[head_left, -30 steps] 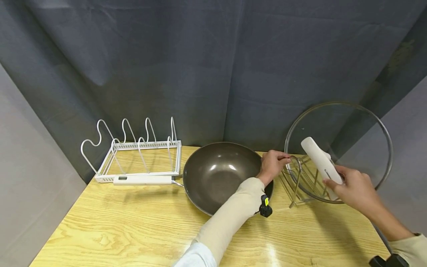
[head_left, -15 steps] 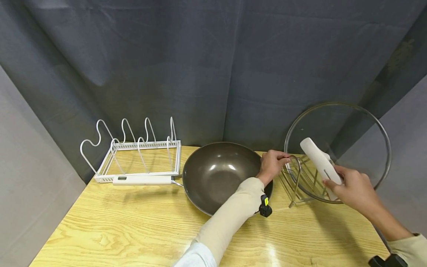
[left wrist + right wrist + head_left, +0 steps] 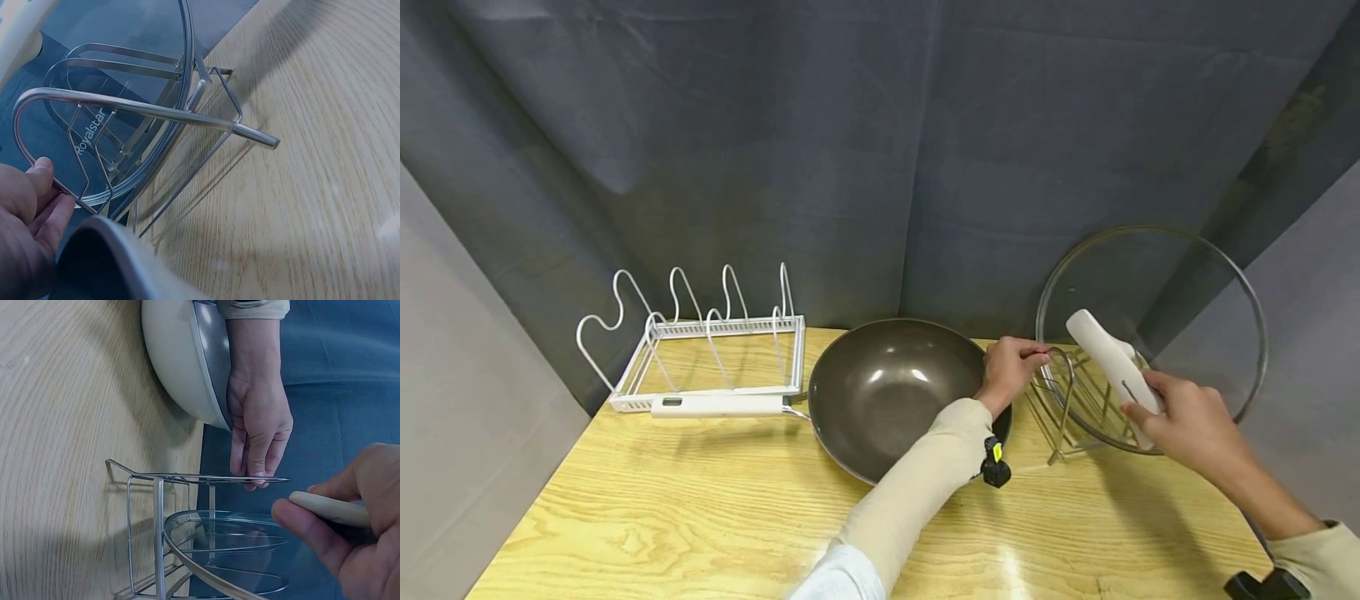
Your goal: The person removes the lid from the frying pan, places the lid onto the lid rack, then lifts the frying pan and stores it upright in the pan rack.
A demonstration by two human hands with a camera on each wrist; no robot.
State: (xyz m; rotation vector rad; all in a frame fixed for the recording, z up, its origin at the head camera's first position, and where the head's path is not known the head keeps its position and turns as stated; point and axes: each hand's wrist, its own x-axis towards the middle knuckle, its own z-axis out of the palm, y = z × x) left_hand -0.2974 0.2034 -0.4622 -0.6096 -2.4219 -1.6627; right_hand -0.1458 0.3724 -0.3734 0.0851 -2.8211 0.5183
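Note:
My left hand (image 3: pixel 1011 371) pinches the curved end loop of a metal lid rack (image 3: pixel 1063 408) at the right side of the table. A large round glass lid (image 3: pixel 1195 292) stands upright with its lower edge among the rack's wires. My right hand (image 3: pixel 1195 421) grips the lid's white handle (image 3: pixel 1108 354) between thumb and fingers. In the left wrist view the word Royalstar shows on the glass (image 3: pixel 92 131) behind the wire loop. The right wrist view has the left hand (image 3: pixel 259 431) at the rack's end loop and the right hand (image 3: pixel 356 531) around the handle.
A deep dark wok (image 3: pixel 898 400) sits mid-table under my left forearm, its white handle (image 3: pixel 718 406) pointing left. Behind that handle stands a white wire rack (image 3: pixel 707 392). A dark curtain (image 3: pixel 820 167) hangs at the back, with grey panels (image 3: pixel 460 400) on both sides.
The lid and my right hand have shifted slightly left. My left hand keeps its hold on the rack's loop; the whole view has drifted a little.

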